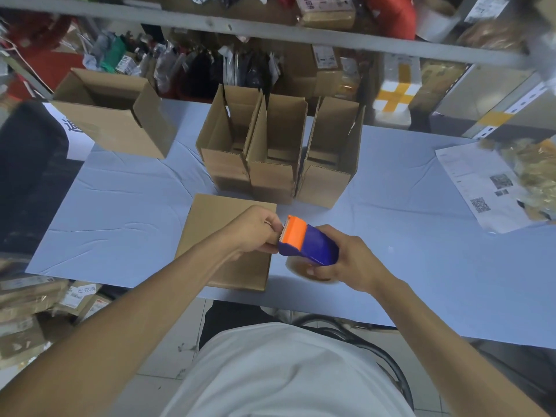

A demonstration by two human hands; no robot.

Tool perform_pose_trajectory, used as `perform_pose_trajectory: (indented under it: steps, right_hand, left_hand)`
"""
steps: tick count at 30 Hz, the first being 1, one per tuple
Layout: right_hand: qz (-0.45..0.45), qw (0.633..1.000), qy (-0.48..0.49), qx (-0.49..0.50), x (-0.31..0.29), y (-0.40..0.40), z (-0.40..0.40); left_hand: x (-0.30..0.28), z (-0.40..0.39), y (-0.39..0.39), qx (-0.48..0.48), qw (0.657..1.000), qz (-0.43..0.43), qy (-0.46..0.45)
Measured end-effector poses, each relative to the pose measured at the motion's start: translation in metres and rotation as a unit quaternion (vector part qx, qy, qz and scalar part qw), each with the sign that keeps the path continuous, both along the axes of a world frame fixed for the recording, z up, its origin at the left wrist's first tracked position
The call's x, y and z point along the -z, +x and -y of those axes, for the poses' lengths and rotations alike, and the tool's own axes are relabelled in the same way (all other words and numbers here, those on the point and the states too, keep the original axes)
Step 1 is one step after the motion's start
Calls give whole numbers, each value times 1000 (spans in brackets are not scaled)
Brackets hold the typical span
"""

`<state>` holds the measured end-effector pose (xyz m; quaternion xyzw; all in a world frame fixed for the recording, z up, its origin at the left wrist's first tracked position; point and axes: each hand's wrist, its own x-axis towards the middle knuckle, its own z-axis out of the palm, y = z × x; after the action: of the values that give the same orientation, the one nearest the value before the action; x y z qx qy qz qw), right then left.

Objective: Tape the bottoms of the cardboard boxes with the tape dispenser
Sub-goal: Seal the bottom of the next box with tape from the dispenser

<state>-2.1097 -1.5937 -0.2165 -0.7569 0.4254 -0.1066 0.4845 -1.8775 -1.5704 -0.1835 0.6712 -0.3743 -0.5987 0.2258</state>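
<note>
1. Two hands meet at the dispenser [307, 245]: the right hand [352, 263] grips its blue body and tape roll.
2. The left hand [255, 230] pinches at the orange blade end.
3. A flat box [216, 224] lies on the table [120, 206] under the left hand.
4. Three open boxes [276, 155] stand beyond both hands.

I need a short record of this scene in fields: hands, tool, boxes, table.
left hand: fingers pinched at the orange blade end of the dispenser
right hand: grips the dispenser and its tape roll
flat box: lies on the table under the left hand, no tape seen on it
open boxes: three stand side by side behind it, openings up; a larger one far left
table: light blue cover
papers: right side
</note>
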Motion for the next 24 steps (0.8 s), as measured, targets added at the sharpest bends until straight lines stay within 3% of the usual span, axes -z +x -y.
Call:
perform_pose_trajectory:
  steps: [3, 7, 12, 19, 24]
  right_hand:
    - [-24, 999, -35, -28, -2, 2, 5]
    - [-53, 993, -88, -58, 4, 1, 3]
    - [-49, 998, -41, -28, 14, -6, -3]
    - [-104, 987, -115, -52, 3, -7, 5]
    - [-79, 991, -98, -34, 1, -10, 3]
  left_hand:
    - [4, 2, 1, -91, 991, -53, 87]
    - [7, 2, -4, -204, 942, -150, 221]
    - [14, -3, -6, -162, 985, 0, 52]
    - [20, -10, 19, -198, 980, 9, 15]
    - [18, -13, 33, -185, 982, 20, -30]
